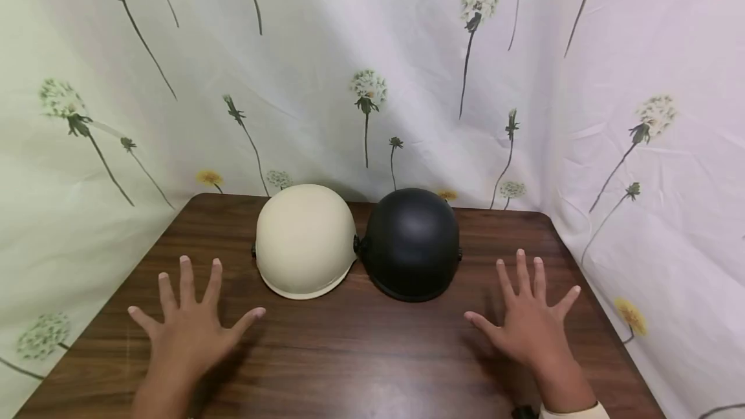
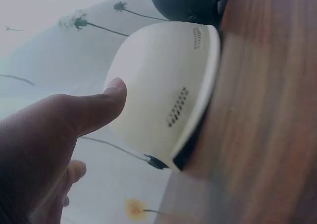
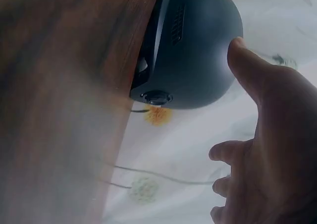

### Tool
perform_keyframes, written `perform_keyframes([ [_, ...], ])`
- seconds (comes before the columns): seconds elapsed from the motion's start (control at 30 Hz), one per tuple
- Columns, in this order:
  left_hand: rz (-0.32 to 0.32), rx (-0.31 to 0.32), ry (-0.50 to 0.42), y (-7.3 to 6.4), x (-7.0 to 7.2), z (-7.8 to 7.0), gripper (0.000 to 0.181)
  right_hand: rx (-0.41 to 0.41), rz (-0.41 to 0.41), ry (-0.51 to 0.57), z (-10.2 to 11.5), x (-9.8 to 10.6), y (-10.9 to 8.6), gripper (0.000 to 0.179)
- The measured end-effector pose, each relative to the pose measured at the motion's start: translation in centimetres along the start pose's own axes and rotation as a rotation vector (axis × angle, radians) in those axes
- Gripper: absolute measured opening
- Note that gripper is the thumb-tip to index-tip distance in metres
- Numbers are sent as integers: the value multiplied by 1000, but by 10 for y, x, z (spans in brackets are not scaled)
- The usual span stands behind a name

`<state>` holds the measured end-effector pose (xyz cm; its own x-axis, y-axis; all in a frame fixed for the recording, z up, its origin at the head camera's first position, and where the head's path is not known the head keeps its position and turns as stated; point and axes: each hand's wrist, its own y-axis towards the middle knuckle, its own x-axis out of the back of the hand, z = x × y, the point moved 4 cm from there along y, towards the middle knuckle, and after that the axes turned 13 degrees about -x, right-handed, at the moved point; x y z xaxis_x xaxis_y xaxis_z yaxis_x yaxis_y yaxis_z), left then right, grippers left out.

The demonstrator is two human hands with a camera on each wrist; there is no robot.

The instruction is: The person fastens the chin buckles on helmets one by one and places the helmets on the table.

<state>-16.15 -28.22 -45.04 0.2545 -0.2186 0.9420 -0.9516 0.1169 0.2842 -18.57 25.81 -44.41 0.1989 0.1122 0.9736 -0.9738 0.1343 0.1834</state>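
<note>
Two helmets sit side by side, domes up, toward the back of the table. The cream helmet [image 1: 305, 238] is on the left and the black helmet [image 1: 413, 241] on the right, meeting at their dark side knobs. To the left and nearer the front, my left hand [image 1: 189, 335] is spread wide, apart from the cream helmet. My right hand [image 1: 532, 325] is spread likewise to the right of the black one. Small vent slots mark the cream shell [image 2: 148, 75] in the left wrist view and the black shell [image 3: 203, 55] in the right wrist view. Neither hand holds anything.
A dark brown wood-grain table [image 1: 361, 361] lies under both helmets. White cloth [image 1: 291, 50] printed with dandelions hangs behind the table and along its left and right sides. A light sleeve [image 1: 573, 411] shows at the right wrist.
</note>
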Motion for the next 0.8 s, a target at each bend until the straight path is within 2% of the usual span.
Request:
perform_keyframes([
  [0.27,-5,-43,-46,17,23,-12,118,92,-88,16,24,20,12,114],
  [0.6,-50,-106,-45,44,28,-28,119,169,-142,74,65,39,19,116],
  [0.8,-59,-116,-56,56,28,-35,120,210,-189,133,88,47,24,113],
])
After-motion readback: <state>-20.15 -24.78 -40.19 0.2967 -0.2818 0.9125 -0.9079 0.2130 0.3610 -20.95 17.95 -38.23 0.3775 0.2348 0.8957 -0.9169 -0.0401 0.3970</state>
